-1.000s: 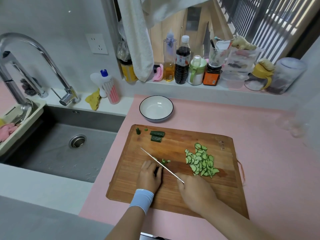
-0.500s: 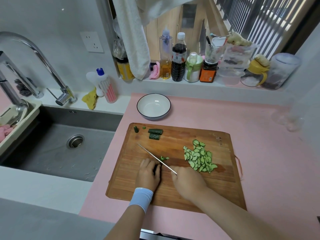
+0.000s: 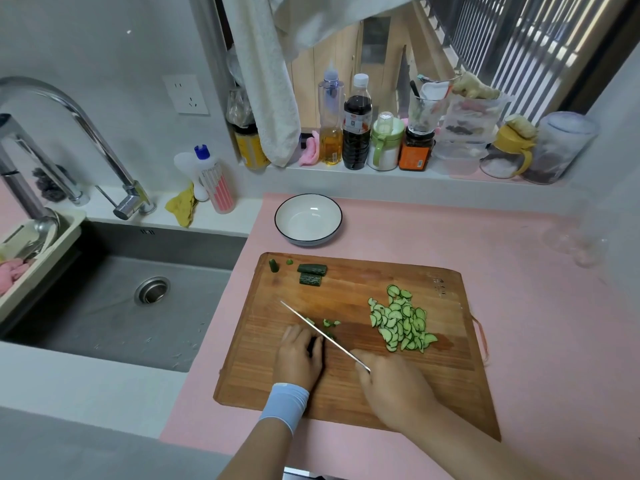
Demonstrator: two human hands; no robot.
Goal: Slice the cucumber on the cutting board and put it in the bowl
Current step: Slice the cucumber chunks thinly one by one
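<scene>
**Mid-slice, bowl not yet filled**

My right hand (image 3: 391, 389) is wrapped around the handle of the thin steel kitchen knife (image 3: 322, 332) – the handle itself is hidden in the fist. The blade runs up and to the left across the board. Just beside it my left hand (image 3: 299, 356), with a pale blue wristband (image 3: 284, 405), curls its fingers down over the short dark green cucumber piece (image 3: 317, 344) and pins it against the blade. Only a sliver of that piece shows between the fingers.

A few fresh green slices (image 3: 330, 323) lie just past the blade. Further right sits the heap of pale half-moon cucumber slices (image 3: 401, 323). All of this is on the rectangular wooden cutting board (image 3: 450, 393). Near its far edge wait two dark green uncut cucumber chunks (image 3: 311, 273) and a small stub end (image 3: 274, 265). Beyond the board stands the white round bowl with a dark rim (image 3: 308, 216), with no cucumber in it.

I judge the slicing step to be about half done. The next move calls for short, even strokes, with my left fingertips backing away as the piece shrinks – a stub that small could roll or put them close to the edge. Then come the two chunks, then the transfer.

Against a second ago, little differs: both hands and the knife sit in the same spot, and the heap looks no larger.
</scene>
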